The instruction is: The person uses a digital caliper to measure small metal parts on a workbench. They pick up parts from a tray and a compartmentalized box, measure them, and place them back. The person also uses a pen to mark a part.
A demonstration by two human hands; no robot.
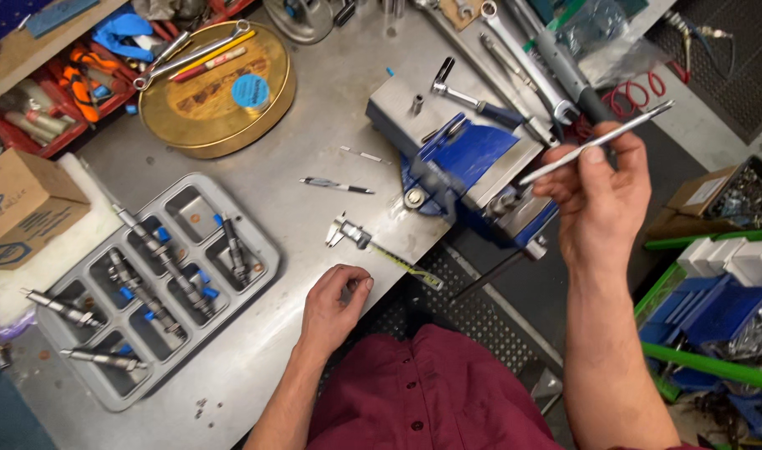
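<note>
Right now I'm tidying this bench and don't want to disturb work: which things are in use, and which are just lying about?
In use:
right hand holding a thin metal rod
blue vise just below it
left hand, curled on the bench

Lying about:
caliper
pen
grey tray of injectors
round gold tin
cardboard box

Caliper (372, 243) between tray (256, 229) and vise (472, 171)

A brown cardboard box (18, 208) with blue print sits at the table's left edge. A round blue label (250, 90) lies on the gold tin lid (217, 87). An open brown carton (702, 196) stands at right, beside white and blue boxes (731, 262).
</note>
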